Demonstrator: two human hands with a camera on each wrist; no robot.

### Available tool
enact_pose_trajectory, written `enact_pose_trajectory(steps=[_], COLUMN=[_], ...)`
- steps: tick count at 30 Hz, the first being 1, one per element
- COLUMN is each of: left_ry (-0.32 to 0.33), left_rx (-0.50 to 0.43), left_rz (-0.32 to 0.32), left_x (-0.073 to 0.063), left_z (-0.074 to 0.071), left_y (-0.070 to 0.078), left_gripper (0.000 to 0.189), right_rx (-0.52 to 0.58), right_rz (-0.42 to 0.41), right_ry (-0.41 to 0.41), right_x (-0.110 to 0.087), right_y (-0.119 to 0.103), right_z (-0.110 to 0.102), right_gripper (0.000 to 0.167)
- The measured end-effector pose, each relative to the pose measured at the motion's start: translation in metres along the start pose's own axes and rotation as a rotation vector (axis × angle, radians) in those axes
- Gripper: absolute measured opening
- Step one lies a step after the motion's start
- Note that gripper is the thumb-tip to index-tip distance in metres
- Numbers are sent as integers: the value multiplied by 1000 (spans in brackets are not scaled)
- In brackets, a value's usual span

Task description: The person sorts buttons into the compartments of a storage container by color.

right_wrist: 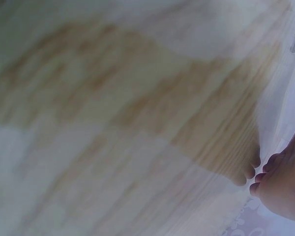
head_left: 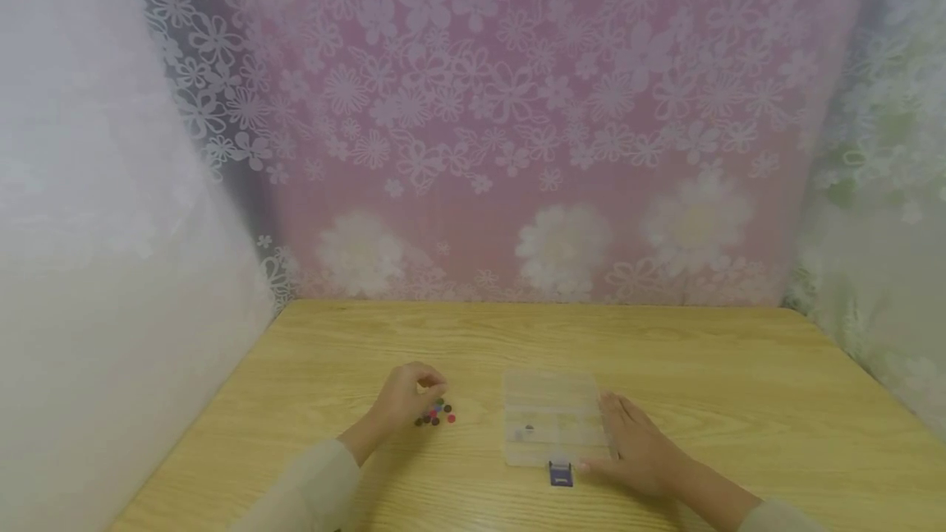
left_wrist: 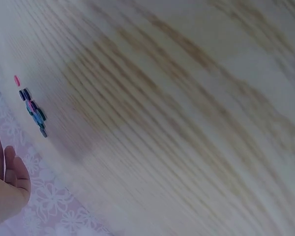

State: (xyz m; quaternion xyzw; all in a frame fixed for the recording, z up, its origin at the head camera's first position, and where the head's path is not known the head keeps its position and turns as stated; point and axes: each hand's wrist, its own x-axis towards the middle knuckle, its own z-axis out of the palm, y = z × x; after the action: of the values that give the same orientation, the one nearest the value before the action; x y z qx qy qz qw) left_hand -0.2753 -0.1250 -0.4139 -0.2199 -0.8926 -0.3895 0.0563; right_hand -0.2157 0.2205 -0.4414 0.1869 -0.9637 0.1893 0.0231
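Note:
A small pile of round, button-like pieces [head_left: 434, 413] in black, red and blue lies on the table. Just over the pile, my left hand [head_left: 406, 394] has its fingers bent and its thumb close to the index finger; whether a piece sits between the tips is hidden. The left wrist view shows part of that hand [left_wrist: 10, 182] beside the pieces [left_wrist: 34, 109]. To the right stands a clear plastic compartment box [head_left: 550, 421], with a few small dark pieces inside. My right hand [head_left: 641, 448] rests along its right side, thumb at the front edge.
A dark blue latch [head_left: 561, 474] projects from the front of the box. The wood-grain table [head_left: 355, 335] reaches back to a pink flowered curtain [head_left: 517, 105]. Pale sheets hang at the left [head_left: 111, 228] and right [head_left: 879, 269] sides.

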Motion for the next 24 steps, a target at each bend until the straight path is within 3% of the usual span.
enact_pose_trajectory(steps=[13,24], left_ry=[-20,5], left_rx=[-11,17], left_rz=[-63,-99], left_x=[3,7], left_z=[-7,-7], left_y=[-13,-21], left_gripper=[10,8], right_rx=[-8,5], right_rz=[3,1], right_ry=[11,-1], right_x=[-1,0], right_y=[-2,-1], right_z=[-1,-2], right_gripper=[105,106])
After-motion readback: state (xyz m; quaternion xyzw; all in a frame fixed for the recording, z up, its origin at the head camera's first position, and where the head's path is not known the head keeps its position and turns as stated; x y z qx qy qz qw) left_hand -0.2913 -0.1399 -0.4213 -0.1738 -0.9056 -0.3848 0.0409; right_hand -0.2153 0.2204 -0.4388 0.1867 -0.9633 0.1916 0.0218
